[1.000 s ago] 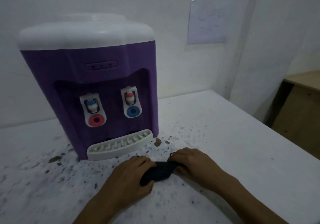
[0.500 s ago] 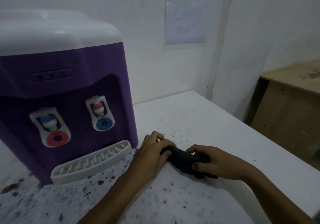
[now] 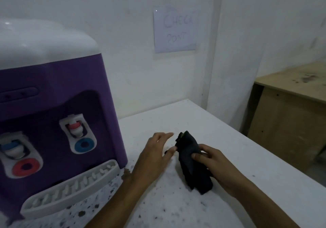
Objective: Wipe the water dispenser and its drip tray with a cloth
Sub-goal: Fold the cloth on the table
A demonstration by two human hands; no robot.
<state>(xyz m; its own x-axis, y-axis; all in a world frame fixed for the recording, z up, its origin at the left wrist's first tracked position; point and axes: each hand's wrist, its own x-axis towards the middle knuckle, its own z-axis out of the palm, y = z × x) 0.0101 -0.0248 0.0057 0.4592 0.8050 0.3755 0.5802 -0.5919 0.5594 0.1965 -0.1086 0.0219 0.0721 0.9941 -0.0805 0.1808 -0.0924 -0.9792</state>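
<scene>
Nearest you, your right hand (image 3: pixel 214 170) now grips the dark folded cloth (image 3: pixel 193 165) alone, fingers and thumb curled round its middle, and has tipped it up on the speckled white table (image 3: pixel 247 157) so its far end points away from you; half a second ago it lay flatter under both hands. Your left hand (image 3: pixel 155 154) has let go: its fingers are stretched out and loose, the thumb just touching the cloth's left edge, holding nothing. To the left, the white drip tray (image 3: pixel 70 189) sticks out at the foot of the purple water dispenser (image 3: pixel 53 79), near your left wrist and well apart from the cloth. Farther off, a paper sheet (image 3: pixel 174 31) hangs on the wall, and a wooden desk (image 3: pixel 291 104) stands far right.
</scene>
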